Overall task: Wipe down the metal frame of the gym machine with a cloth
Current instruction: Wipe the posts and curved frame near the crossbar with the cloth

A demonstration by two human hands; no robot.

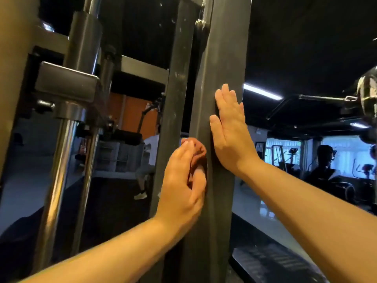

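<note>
The gym machine's dark grey metal upright (pixel 224 48) runs top to bottom through the middle of the view. My right hand (pixel 230 131) lies flat against its front face, fingers straight and pointing up. Just below and to the left, my left hand (pixel 181 180) is curled round a small bunched reddish-brown cloth (pixel 199 152) and presses it against the upright's left edge. Most of the cloth is hidden inside my fingers.
A second dark post (pixel 175 78) stands just left of the upright. Chrome guide rods (pixel 59 170) and a metal bracket (pixel 67 80) fill the left side. A hanging cable attachment (pixel 367 94) is at the right edge. People (pixel 324 160) and other machines are in the background.
</note>
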